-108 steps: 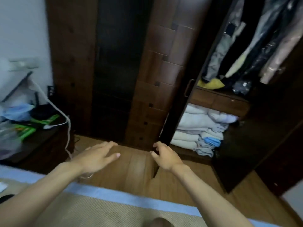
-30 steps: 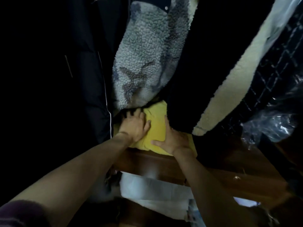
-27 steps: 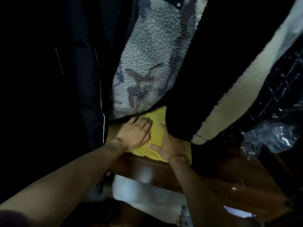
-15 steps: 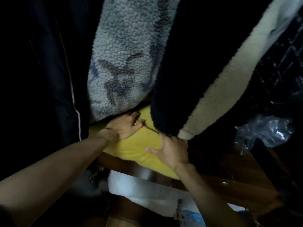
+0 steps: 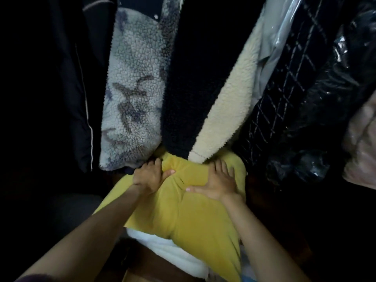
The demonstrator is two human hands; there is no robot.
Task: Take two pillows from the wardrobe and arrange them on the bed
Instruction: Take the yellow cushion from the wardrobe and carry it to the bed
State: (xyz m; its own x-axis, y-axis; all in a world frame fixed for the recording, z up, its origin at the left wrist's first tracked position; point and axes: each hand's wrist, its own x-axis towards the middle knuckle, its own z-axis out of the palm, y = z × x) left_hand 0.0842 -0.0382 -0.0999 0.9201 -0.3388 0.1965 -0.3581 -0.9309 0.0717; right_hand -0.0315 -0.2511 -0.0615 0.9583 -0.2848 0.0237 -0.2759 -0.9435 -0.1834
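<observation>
We are looking down into a dim wardrobe, where the hanging clothes are crowding the upper half of the view and the edges are fading into near black. A grey fleece jacket (image 5: 132,102) with a nubbly, pebbled pile is hanging on the left, a dark fleece coat (image 5: 193,82) with a cream trim beside it, and a dark checked garment (image 5: 284,98) under glossy, crinkled clear plastic (image 5: 333,64) on the right.

We are holding a yellow pillow (image 5: 189,218) below the hems, its soft matte cover bulging and creasing under our grip, its far end tucked beneath the coats. Our left hand (image 5: 149,177) is pinching a fold of the cover between thumb and curled fingers. Our right hand (image 5: 218,185) is pressing on it with fingers spread wide and thumb stretched left. White folded bedding (image 5: 168,251), smooth and padded, is lying directly beneath the pillow's near edge.
</observation>
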